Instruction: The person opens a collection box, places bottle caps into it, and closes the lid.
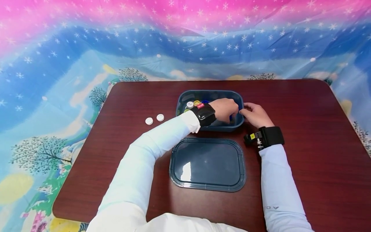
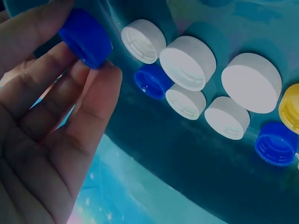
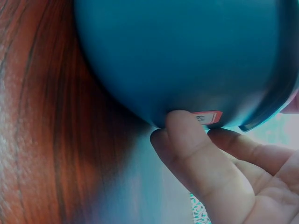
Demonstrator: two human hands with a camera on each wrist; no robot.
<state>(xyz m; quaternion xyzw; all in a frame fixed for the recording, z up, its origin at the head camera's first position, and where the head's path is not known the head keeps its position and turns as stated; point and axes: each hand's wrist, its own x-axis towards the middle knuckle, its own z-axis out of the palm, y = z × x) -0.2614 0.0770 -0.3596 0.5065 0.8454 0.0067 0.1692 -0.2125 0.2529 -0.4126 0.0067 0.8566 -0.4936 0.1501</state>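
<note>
My left hand [image 1: 224, 109] reaches into a dark blue plastic container [image 1: 208, 128]. In the left wrist view its thumb and fingers pinch a blue bottle cap [image 2: 86, 38]. Several white caps [image 2: 188, 63], blue caps [image 2: 276, 143] and a yellow cap [image 2: 292, 108] lie on the container's floor. My right hand [image 1: 256, 116] is at the container's right end. In the right wrist view its fingertips touch the outer wall [image 3: 187, 56] beside a small red-edged label [image 3: 208, 117]. The left forearm and wristband hide part of the container.
A dark blue lid [image 1: 207, 164] lies flat on the brown table [image 1: 313, 145], just in front of the container. Two white caps [image 1: 149, 121] sit on the table to the left. A patterned cloth [image 1: 185, 42] hangs behind the table.
</note>
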